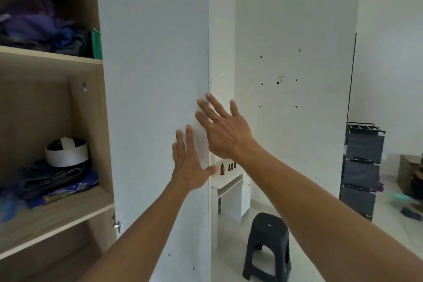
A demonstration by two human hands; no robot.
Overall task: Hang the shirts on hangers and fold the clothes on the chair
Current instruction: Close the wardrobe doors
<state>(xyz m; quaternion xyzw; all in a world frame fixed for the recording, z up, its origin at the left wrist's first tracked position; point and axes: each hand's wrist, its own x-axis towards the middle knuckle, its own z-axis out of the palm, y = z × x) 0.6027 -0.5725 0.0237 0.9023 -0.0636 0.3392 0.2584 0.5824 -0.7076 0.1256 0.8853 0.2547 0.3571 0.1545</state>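
White room | open wardrobe door (155,98) hides interior | left hand (190,167), right hand (225,130) flat, fingers spread

Open wardrobe (52,220) fills the left of the frame, wood-tone shelves inside, its white door (155,64) swung out across the centre. White wall (293,18) behind, upper right, dotted with small dark marks (278,81). Low white desk (231,188) at lower centre, small brown bottles (222,169) on top. Black plastic stool (267,245) on the pale tiled floor (231,258) in front of it. Dark fabric drawer rack (361,171) at right edge, cardboard box (409,174) beyond it. Even, soft daylight.
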